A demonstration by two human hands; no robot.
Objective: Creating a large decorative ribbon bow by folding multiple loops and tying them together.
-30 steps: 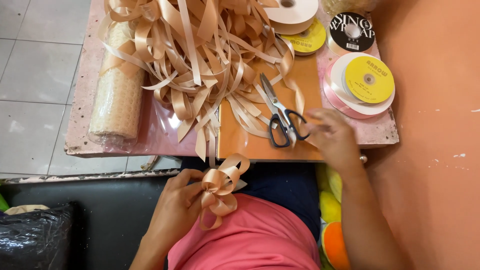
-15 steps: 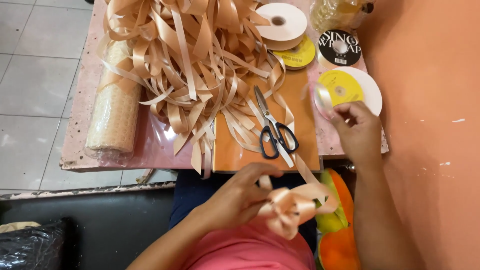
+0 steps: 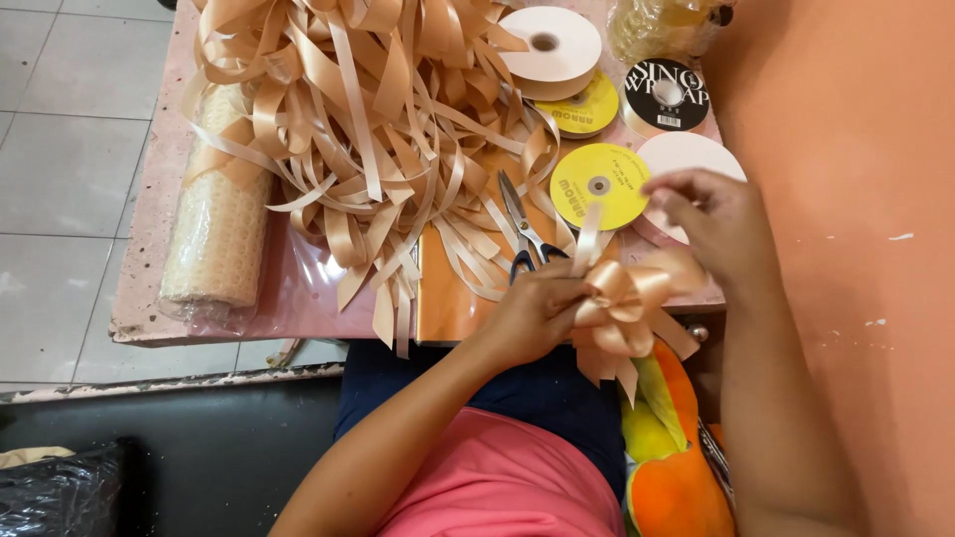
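My left hand (image 3: 532,313) grips a peach satin ribbon bow (image 3: 627,308) at its centre, just over the table's near edge. My right hand (image 3: 711,224) hovers above and right of the bow, fingers pinched near a ribbon tail, close to a white ribbon spool (image 3: 686,159); what it pinches is hard to tell. Black-handled scissors (image 3: 525,231) lie on an orange board (image 3: 448,298) just beyond my left hand. A big heap of cut peach ribbon strips (image 3: 368,119) covers the table's middle.
A pink table (image 3: 149,219) holds a roll of beige mesh (image 3: 214,234) at left, a yellow-labelled spool (image 3: 600,186), another white spool (image 3: 552,45) and a black-labelled spool (image 3: 667,94) at the back right. An orange wall (image 3: 856,199) stands right. An orange-yellow soft object (image 3: 676,447) lies by my lap.
The bow has risen from my lap up to the table edge and moved right. My right hand left the scissors and came beside the bow near the spools.
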